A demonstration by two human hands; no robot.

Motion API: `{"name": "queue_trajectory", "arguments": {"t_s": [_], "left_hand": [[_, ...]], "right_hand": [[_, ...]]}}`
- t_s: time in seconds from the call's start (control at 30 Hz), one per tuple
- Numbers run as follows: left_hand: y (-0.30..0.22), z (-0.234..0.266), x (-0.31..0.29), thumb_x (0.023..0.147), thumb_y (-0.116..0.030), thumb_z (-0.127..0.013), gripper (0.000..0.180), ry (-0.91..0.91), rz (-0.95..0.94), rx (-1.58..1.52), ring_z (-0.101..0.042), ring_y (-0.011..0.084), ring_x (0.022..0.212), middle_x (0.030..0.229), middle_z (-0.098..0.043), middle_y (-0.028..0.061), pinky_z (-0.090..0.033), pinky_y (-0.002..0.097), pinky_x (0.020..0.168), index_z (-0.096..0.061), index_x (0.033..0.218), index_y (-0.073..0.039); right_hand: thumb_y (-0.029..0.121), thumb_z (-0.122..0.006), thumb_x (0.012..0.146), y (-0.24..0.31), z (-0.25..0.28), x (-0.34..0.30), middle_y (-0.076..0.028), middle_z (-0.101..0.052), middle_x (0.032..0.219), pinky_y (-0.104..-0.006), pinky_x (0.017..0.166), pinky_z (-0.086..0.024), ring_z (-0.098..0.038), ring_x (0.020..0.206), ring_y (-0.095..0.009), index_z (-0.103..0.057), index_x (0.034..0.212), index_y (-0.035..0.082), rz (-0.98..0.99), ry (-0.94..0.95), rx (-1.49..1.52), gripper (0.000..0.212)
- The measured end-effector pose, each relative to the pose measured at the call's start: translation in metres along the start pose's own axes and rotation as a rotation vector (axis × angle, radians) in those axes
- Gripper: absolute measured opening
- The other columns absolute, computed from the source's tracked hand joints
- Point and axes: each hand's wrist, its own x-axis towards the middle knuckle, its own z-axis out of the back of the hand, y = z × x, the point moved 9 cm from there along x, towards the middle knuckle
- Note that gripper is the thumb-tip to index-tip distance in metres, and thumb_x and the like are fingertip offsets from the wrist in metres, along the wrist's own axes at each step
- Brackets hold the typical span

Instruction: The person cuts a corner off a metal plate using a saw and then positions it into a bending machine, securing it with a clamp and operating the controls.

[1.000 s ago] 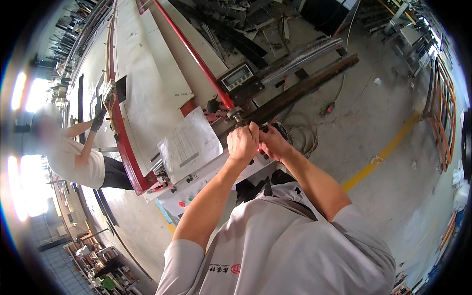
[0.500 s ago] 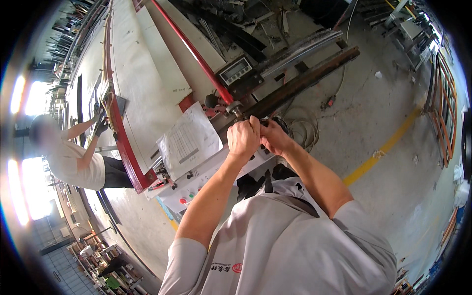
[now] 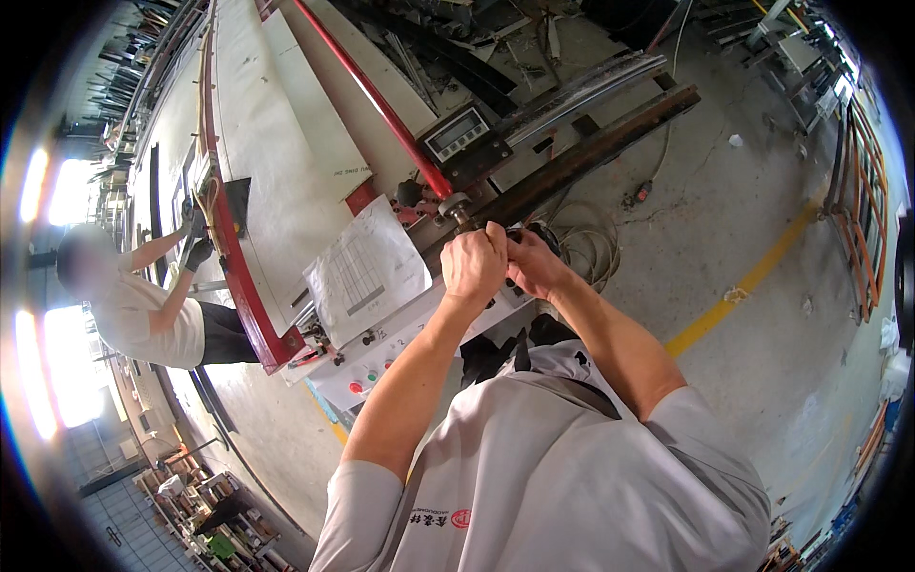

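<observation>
My left hand [image 3: 474, 265] and my right hand [image 3: 536, 266] are side by side at the near end of a red-framed machine. Both have their fingers curled closed around a dark part that they mostly cover, so its kind does not show. Just beyond them lies the round metal end fitting [image 3: 457, 208] of a long red rod [image 3: 381, 105]. A digital readout box [image 3: 457, 136] sits further off, to the right of the rod. Left of my left hand, a printed paper sheet [image 3: 367, 267] rests on the machine.
A dark steel rail [image 3: 600, 153] sticks out to the right, above coiled cable [image 3: 591, 250] on the floor. Coloured push buttons [image 3: 356, 388] line the near panel. Across the red frame edge [image 3: 243, 296], a co-worker [image 3: 157, 305] in gloves stands at the left.
My hands stay closed at nearly the same spot. Across the table, a flat piece by the co-worker's gloves has shifted and now looks like a dark triangle.
</observation>
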Motion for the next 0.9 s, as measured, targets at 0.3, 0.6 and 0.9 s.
{"name": "queue_trajectory", "arguments": {"t_s": [0.3, 0.6, 0.9], "left_hand": [[0.004, -0.001, 0.001, 0.094, -0.023, -0.044, 0.033, 0.040, 0.049, -0.055, -0.062, 0.0464, 0.065, 0.066, -0.062, 0.0246, -0.050, 0.0544, 0.062, -0.054, 0.071, -0.002], [0.013, -0.015, 0.000, 0.094, -0.023, -0.046, 0.029, 0.057, 0.033, -0.010, -0.062, 0.0457, 0.066, 0.066, -0.062, 0.0239, -0.050, 0.0544, 0.062, -0.054, 0.074, -0.003], [0.003, -0.005, 0.000, 0.095, -0.024, -0.045, 0.034, 0.039, -0.036, 0.008, -0.064, 0.0422, 0.065, 0.068, -0.065, 0.0198, -0.051, 0.0503, 0.060, -0.058, 0.072, -0.002]], "right_hand": [[0.026, -0.067, 0.093, 0.016, -0.020, -0.011, 0.003, -0.057, 0.080, -0.0230, 0.055, -0.037, -0.047, 0.066, -0.006, -0.062, 0.092, 0.008, 0.052, -0.107, 0.090, 0.019], [0.024, -0.068, 0.093, 0.010, -0.011, -0.005, 0.001, -0.058, 0.080, -0.0243, 0.056, -0.039, -0.050, 0.067, -0.007, -0.061, 0.094, 0.007, 0.051, -0.052, 0.078, 0.019], [0.023, -0.068, 0.092, 0.014, -0.016, -0.009, 0.001, -0.058, 0.085, -0.0231, 0.059, -0.040, -0.051, 0.071, -0.007, -0.061, 0.096, 0.007, 0.057, -0.054, 0.090, 0.018]]}}
